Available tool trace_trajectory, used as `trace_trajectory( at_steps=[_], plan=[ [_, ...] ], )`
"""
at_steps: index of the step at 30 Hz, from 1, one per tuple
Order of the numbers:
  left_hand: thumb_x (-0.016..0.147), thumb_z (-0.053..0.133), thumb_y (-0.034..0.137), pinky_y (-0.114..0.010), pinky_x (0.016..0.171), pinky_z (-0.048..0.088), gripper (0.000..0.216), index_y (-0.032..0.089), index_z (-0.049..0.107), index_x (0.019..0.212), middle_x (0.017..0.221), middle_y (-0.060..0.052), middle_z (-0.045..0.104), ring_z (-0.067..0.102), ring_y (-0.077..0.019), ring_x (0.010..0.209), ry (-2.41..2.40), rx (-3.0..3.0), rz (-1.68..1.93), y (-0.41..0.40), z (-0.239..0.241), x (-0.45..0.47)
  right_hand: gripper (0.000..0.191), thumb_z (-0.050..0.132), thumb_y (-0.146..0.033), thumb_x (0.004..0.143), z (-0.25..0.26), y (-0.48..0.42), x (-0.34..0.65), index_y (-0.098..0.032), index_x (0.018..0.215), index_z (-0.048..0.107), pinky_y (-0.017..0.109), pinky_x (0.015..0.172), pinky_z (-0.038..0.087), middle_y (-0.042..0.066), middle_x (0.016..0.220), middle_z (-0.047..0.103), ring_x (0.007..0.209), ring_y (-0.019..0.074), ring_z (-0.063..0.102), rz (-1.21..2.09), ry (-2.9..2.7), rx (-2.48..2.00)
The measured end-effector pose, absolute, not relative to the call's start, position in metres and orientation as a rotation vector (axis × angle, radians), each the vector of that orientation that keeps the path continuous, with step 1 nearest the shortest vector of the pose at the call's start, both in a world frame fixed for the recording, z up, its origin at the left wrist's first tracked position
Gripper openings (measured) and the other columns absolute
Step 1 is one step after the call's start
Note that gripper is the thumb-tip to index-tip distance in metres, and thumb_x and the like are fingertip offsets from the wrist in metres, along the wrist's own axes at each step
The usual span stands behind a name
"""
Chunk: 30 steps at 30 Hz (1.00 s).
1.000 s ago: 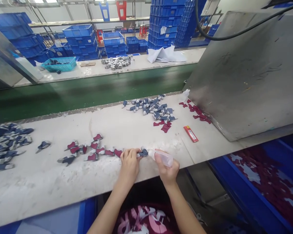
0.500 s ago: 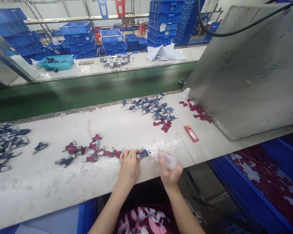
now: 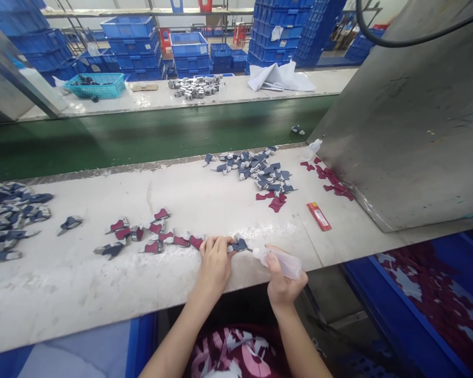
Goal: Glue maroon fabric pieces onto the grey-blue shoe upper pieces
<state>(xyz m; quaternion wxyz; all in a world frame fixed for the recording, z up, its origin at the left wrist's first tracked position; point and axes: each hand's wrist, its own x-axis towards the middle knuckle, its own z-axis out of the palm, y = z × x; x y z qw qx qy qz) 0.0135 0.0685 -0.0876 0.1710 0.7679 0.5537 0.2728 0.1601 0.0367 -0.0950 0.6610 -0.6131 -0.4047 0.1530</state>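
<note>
Near the table's front edge, my left hand (image 3: pixel 216 262) has its fingers closed on a small navy-and-grey part (image 3: pixel 240 244), pressing it to the white tabletop. Most of the part's left end is hidden under the fingers. My right hand (image 3: pixel 283 283) is wrapped round a translucent squeeze bottle (image 3: pixel 284 264), tilted with its thin nozzle pointing left at the part's right end. Whether the tip touches the part I cannot tell. Several similar parts with maroon faces (image 3: pixel 181 241) lie in a loose row left of my left hand.
A pile of navy-and-grey parts (image 3: pixel 256 168) lies ahead, maroon pieces (image 3: pixel 276 203) at its front. More maroon pieces (image 3: pixel 335 185) lie by a metal panel (image 3: pixel 418 131). A red packet (image 3: pixel 319 216) is at right. Beyond runs a green conveyor belt (image 3: pixel 161 131). Another parts pile (image 3: pixel 11 220) is left.
The whole scene has shifted slightly right in the view as the camera turned. The squeeze bottle sits slightly farther right of the part. Both hands keep their holds.
</note>
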Motion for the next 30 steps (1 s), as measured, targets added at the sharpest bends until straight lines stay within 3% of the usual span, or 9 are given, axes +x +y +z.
trace_trajectory(
  at_steps=[21, 30],
  plan=[
    [0.095, 0.055, 0.009, -0.042, 0.09, 0.042, 0.015, 0.019, 0.059, 0.106, 0.103, -0.006, 0.074, 0.061, -0.0251, 0.099, 1.577, 2.168, 0.778, 0.067, -0.084, 0.014, 0.03, 0.07, -0.042, 0.085, -0.095, 0.04, 0.148, -0.013, 0.086, 0.078, 0.037, 0.067, 0.064, 0.011, 0.084, 0.079, 0.075, 0.0279, 0.077, 0.482, -0.995, -1.426],
    [0.095, 0.053, 0.008, -0.043, 0.091, 0.041, 0.018, 0.02, 0.06, 0.107, 0.104, -0.007, 0.074, 0.06, -0.0256, 0.1, 1.58, 2.138, 0.754, 0.067, -0.083, 0.015, 0.034, 0.074, -0.046, 0.082, -0.095, 0.037, 0.151, -0.012, 0.081, 0.078, 0.039, 0.062, 0.063, 0.011, 0.076, 0.078, 0.068, 0.03, 0.076, 0.418, -0.914, -1.476]
  ],
)
